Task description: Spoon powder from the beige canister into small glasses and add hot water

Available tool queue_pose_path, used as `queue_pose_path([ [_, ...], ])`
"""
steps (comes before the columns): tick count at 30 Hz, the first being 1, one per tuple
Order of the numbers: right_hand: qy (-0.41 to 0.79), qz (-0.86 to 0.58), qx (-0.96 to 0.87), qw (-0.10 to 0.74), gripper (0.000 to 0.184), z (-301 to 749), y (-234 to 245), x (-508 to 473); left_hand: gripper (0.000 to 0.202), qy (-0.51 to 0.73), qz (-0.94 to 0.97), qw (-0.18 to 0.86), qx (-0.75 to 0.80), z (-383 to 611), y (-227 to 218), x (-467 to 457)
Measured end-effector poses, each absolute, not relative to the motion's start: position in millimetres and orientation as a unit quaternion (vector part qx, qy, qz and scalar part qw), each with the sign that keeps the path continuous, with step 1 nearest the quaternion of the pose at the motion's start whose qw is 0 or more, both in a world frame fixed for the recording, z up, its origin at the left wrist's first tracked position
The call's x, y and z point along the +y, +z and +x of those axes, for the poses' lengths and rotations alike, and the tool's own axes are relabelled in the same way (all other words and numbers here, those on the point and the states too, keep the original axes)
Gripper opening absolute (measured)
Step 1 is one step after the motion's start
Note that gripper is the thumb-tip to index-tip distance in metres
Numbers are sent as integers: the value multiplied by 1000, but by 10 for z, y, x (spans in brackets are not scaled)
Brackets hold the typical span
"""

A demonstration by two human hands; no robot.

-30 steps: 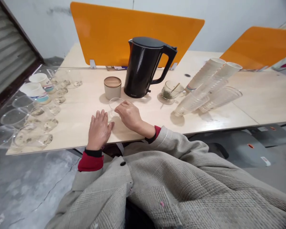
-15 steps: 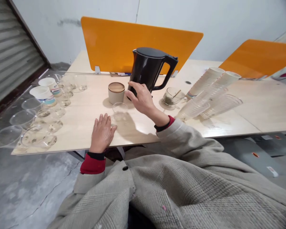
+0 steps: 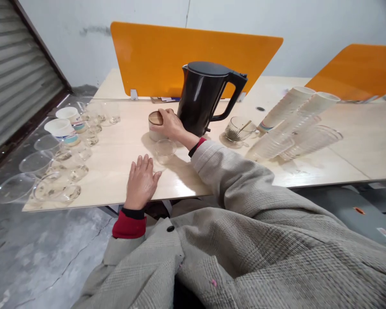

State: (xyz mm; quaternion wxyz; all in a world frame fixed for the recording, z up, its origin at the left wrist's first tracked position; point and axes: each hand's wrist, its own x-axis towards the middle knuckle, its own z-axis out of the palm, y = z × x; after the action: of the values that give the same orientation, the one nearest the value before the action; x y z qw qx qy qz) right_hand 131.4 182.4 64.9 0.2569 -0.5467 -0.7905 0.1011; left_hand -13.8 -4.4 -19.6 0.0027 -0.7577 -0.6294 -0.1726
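The right hand (image 3: 169, 125) lay over a beige ceramic canister with a round wooden lid (image 3: 155, 125), which stood at the upper middle of the pale wood tabletop (image 3: 119, 180). Its fingers (image 3: 162, 115) curled closely over the lid, holding it from above. The left hand (image 3: 140, 182) rested palm-down near the tabletop's front edge, its fingers (image 3: 142, 165) spread wide, holding nothing.

A small clear glass tumbler (image 3: 165, 151) stood just in front of the canister, between the hands. A tall black electric kettle (image 3: 199, 98) stood just right of the right hand, nearly touching it. Farther right, a glass mug with a spoon (image 3: 239, 129) sat on a clear saucer, near tilted stacks of white paper cups (image 3: 289, 107) and clear plastic cups (image 3: 312, 138).

Along the upper left edge lay white paper cups with coloured bands (image 3: 61, 131) among clear plastic cups (image 3: 37, 163). Orange desk dividers (image 3: 196, 56) rose behind, and a grey tweed sleeve (image 3: 231, 176) crossed the tabletop's front edge at lower right.
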Motion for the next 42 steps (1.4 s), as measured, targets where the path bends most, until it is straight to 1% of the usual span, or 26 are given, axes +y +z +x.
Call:
queue_pose_path([
  [4, 94, -552, -780, 280, 66, 1319, 610, 1906, 61, -179, -756, -4, -630, -145, -204, -41],
  [7, 74, -527, -781, 326, 71, 1379, 675, 1968, 61, -173, -754, -9, -634, -136, -178, -47],
  [12, 33, -485, -784, 387, 86, 1677, 1133, 1819, 59, -181, -755, -25, -630, -146, -139, -38],
  [15, 10, -462, -785, 413, 86, 1984, 1425, 1456, 59, -238, -735, -56, -632, -210, -162, -31],
  [18, -21, -409, -809, 422, 76, 2286, 1518, 962, 58, -351, -690, -94, -626, -295, -210, -45],
  [20, -10, -392, -825, 407, 72, 2414, 1454, 630, 57, -424, -650, -113, -620, -333, -234, -71],
  [22, 23, -390, -839, 379, 73, 2456, 1311, 344, 58, -481, -613, -137, -612, -343, -235, -110],
  [26, 89, -406, -844, 339, 75, 2324, 920, 7, 63, -529, -580, -208, -583, -324, -160, -221],
  [29, 124, -417, -841, 322, 78, 2164, 673, -71, 69, -519, -598, -260, -553, -322, -72, -306],
  [33, 129, -426, -841, 308, 85, 2039, 503, -95, 81, -482, -658, -297, -497, -358, 1, -346],
  [36, 124, -427, -841, 309, 91, 2027, 465, -108, 93, -438, -705, -280, -483, -370, 9, -323],
  [40, 117, -425, -844, 305, 96, 2044, 470, -126, 111, -373, -738, -236, -510, -271, 21, -319],
  [42, 109, -425, -846, 304, 98, 2041, 479, -130, 115, -362, -742, -237, -513, -171, 35, -341],
])
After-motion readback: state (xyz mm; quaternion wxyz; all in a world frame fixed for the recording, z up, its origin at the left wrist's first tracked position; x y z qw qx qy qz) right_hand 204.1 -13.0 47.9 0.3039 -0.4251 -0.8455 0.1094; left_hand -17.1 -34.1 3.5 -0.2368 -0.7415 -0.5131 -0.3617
